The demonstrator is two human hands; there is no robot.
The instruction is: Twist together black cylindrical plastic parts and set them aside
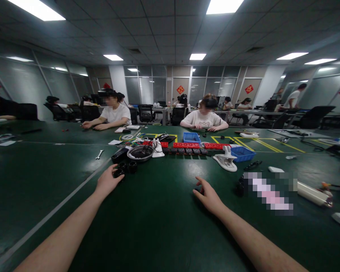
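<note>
My left hand (pixel 108 181) reaches forward on the green table (pixel 164 215) and its fingers close around a small black round part (pixel 119 173). Two more black round parts (pixel 128 166) sit just beyond it. My right hand (pixel 207 195) hovers low over the table, fingers spread, holding nothing. A round metal dish (pixel 140 153) with dark pieces in it stands past the black parts.
Red strips (pixel 187 145) and two blue bins (pixel 242 153) lie across the middle, with a white clamp-like tool (pixel 226 160) and a wrench (pixel 99 154). A white cylinder (pixel 313 193) lies at right. Two people sit across the table; others work farther back.
</note>
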